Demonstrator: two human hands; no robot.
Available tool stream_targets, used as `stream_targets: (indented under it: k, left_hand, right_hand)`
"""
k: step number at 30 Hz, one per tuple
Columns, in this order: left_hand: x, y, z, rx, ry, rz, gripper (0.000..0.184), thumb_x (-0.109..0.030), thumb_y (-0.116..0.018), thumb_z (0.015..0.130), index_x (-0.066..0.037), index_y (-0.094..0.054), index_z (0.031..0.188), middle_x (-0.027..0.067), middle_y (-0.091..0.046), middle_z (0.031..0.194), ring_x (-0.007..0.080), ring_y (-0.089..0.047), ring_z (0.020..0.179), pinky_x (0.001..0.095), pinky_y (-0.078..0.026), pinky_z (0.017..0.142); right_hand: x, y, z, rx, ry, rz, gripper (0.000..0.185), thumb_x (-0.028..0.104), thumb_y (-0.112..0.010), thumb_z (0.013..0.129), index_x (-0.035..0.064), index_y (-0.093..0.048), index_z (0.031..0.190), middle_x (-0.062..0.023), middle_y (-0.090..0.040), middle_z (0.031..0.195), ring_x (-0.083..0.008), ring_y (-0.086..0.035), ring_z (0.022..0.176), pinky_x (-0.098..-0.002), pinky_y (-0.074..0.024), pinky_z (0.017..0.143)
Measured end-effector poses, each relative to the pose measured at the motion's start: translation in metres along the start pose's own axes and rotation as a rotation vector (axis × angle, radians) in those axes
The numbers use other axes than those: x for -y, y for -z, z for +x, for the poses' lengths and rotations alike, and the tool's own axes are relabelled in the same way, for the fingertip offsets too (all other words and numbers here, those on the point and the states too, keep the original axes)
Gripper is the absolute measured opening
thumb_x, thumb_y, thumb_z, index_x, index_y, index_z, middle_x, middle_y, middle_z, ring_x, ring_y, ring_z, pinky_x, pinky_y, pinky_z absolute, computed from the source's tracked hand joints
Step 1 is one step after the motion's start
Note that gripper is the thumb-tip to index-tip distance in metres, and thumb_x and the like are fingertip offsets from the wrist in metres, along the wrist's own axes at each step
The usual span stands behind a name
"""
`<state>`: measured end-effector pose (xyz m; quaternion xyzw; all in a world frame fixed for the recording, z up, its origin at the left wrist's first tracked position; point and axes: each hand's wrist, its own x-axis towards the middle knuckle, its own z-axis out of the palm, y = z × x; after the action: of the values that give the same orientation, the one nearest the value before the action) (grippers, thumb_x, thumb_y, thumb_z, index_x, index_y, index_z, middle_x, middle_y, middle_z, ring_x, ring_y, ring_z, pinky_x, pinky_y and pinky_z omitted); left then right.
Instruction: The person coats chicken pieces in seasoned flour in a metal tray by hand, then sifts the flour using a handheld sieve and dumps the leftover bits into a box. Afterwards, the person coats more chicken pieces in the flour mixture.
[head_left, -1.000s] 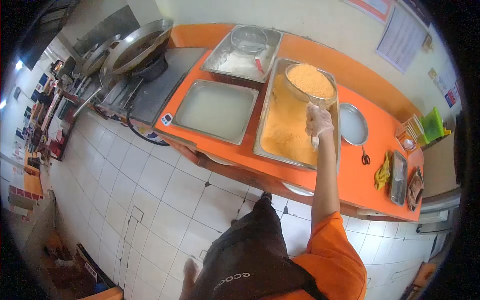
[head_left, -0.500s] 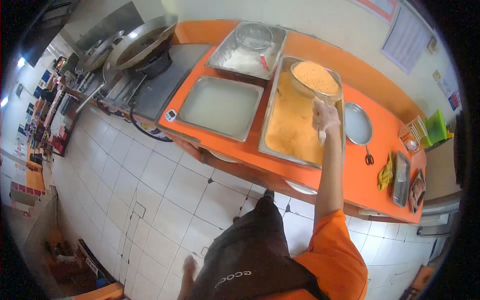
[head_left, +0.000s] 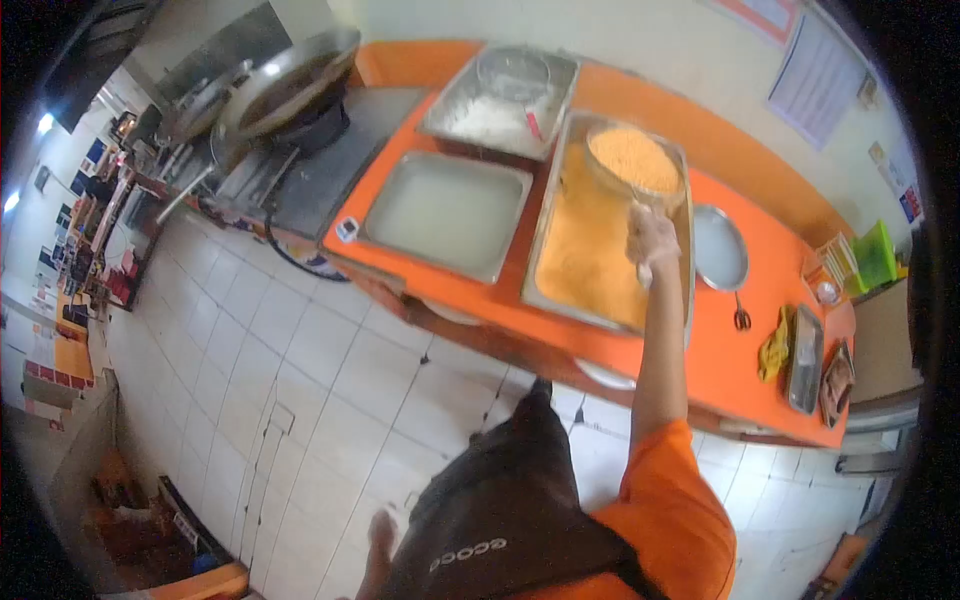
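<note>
Over the far end of the big tray (head_left: pixel 588 314) on the counter (head_left: pixel 728 380): sieve (head_left: pixel 612 185) heaped with orange crumbs (head_left: pixel 634 158) | right hand (head_left: pixel 652 240): grip wrapped on the sieve's near side — maybe so that loose crumbs stay inside tray | left hand (head_left: pixel 382 535): hangs low by the apron (head_left: pixel 500 500), its grip I cannot tell | liquid tray (head_left: pixel 440 262) stands beside, likely for easy reach
</note>
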<state>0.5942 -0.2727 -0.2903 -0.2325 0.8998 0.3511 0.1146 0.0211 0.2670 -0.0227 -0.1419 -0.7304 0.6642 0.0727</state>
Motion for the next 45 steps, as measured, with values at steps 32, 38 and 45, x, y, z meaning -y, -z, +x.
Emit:
stream_targets:
  k: [32,38,45]
  left_hand:
    - [0.013,-0.009,0.002,0.072,0.175,0.327,0.015,-0.019,-0.053,0.084,-0.005,-0.051,0.087,0.0209,-0.057,0.085,0.0402,-0.056,0.081,0.0499,-0.044,0.065]
    - [0.064,-0.033,0.017,0.06,0.277,0.096,0.018,-0.021,-0.05,0.087,-0.004,-0.053,0.085,0.0228,-0.056,0.082,0.041,-0.055,0.079,0.0503,-0.043,0.064]
    - [0.001,-0.013,0.018,0.094,0.057,0.292,0.029,-0.025,-0.041,0.094,-0.002,-0.058,0.092,0.0214,-0.059,0.089,0.0402,-0.055,0.084,0.0475,-0.044,0.073]
  right_hand:
    - [0.017,-0.005,-0.025,-0.053,-0.205,0.176,0.029,0.033,-0.056,0.089,0.0142,-0.045,0.07,0.0002,-0.04,0.05,-0.014,-0.038,0.033,-0.0302,-0.0284,0.031]
    - [0.0,0.005,-0.01,-0.03,-0.068,0.159,0.027,0.032,-0.059,0.087,0.0133,-0.048,0.07,0.0011,-0.038,0.049,-0.0131,-0.036,0.034,-0.029,-0.0272,0.031]
    - [0.027,0.006,-0.007,-0.001,-0.149,0.28,0.026,0.03,-0.059,0.087,0.0133,-0.049,0.071,0.0006,-0.039,0.05,-0.014,-0.038,0.035,-0.0303,-0.0302,0.033]
